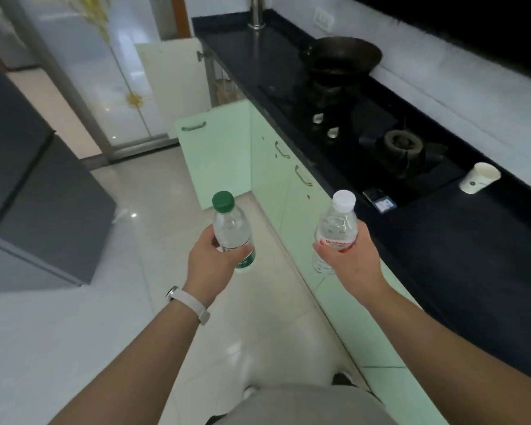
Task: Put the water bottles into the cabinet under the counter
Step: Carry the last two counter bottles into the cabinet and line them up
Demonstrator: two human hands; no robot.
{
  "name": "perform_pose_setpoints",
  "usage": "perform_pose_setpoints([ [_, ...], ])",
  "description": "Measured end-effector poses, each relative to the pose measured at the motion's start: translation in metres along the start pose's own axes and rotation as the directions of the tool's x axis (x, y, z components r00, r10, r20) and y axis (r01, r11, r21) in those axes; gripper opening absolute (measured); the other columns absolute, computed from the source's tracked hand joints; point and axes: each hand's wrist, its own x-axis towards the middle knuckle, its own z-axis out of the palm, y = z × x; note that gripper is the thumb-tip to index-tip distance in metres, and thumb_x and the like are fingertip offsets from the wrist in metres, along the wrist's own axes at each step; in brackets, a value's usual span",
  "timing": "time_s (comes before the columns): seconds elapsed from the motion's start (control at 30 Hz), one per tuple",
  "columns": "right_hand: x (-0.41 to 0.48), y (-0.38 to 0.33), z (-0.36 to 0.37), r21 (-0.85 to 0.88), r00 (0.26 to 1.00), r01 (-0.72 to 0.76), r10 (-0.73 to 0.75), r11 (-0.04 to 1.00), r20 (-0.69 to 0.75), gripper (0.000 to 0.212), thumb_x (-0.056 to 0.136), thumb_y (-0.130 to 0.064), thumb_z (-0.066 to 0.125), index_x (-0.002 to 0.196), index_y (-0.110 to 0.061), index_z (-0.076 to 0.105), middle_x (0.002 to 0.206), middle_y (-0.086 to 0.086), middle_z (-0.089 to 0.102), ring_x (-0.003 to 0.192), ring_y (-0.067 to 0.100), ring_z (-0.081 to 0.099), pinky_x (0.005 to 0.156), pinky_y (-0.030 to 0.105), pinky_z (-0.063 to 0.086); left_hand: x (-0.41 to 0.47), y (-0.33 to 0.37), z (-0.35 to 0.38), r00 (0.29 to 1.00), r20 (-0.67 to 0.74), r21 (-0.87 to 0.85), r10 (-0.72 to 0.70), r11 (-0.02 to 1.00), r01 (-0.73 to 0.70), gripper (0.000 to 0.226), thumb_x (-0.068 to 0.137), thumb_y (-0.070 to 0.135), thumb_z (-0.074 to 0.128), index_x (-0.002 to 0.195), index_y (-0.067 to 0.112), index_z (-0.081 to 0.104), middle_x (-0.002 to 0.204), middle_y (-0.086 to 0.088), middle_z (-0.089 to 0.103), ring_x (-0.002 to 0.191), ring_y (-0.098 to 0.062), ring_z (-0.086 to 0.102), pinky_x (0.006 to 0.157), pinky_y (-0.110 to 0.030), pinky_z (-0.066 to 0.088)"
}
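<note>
Bottles fill both grips: my left grip [215, 256] curls round the green-capped bottle [231, 230], my right grip [348, 262] round the white-capped bottle [337, 225]. I hold both upright above the floor [154, 240], beside the worktop [472, 256], the open cabinet door [218, 161] ahead.

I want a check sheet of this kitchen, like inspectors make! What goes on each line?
Surface: black counter with a gas hob set in it.
Job's things: green-capped bottle and white-capped bottle, both held; one cabinet door below the counter stands open.
Clutter: wok on the far burner; paper cup on the counter.
Hands: left hand grips the green-capped bottle, right hand the white-capped one.
Cables: nothing seen.
Surroundings: shiny tiled floor; grey unit on the left.
</note>
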Motion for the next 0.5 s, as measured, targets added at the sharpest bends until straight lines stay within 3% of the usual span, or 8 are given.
perform_pose_setpoints([
  [0.17, 0.014, -0.031, 0.056, -0.038, 0.990, 0.086, -0.081, 0.996, 0.117, 0.057, 0.073, -0.031, 0.085, 0.118, -0.032, 0.050, 0.098, -0.017, 0.065, 0.084, -0.006, 0.062, 0.068, 0.015, 0.043, 0.015, -0.014, -0.053, 0.988, -0.146, 0.018, -0.045, 0.999, 0.048, 0.049, 0.071, 0.029, 0.087, 0.115, 0.030, 0.064, 0.105, 0.014, 0.070, 0.096, -0.006, 0.065, 0.077, -0.025, 0.050],
  [0.37, 0.047, -0.050, 0.109, -0.016, 0.960, 0.137, -0.129, 0.990, 0.250, 0.055, 0.075, -0.023, 0.085, 0.115, -0.035, 0.049, 0.095, -0.022, 0.063, 0.080, -0.017, 0.058, 0.067, 0.007, 0.042, 0.043, -0.013, -0.079, 0.970, -0.236, 0.030, -0.058, 0.997, 0.067, 0.045, 0.072, 0.027, 0.087, 0.112, 0.028, 0.065, 0.102, 0.012, 0.071, 0.094, -0.006, 0.065, 0.075, -0.022, 0.048],
  [0.5, 0.090, -0.057, 0.145, -0.002, 0.940, 0.135, -0.128, 0.991, 0.316, 0.055, 0.073, -0.027, 0.086, 0.115, -0.034, 0.051, 0.096, -0.020, 0.065, 0.081, -0.014, 0.060, 0.074, 0.017, 0.047, 0.076, -0.012, -0.090, 0.956, -0.286, 0.056, -0.060, 0.995, 0.080, 0.044, 0.070, 0.030, 0.087, 0.109, 0.030, 0.066, 0.101, 0.012, 0.072, 0.095, -0.009, 0.067, 0.079, -0.027, 0.052],
])
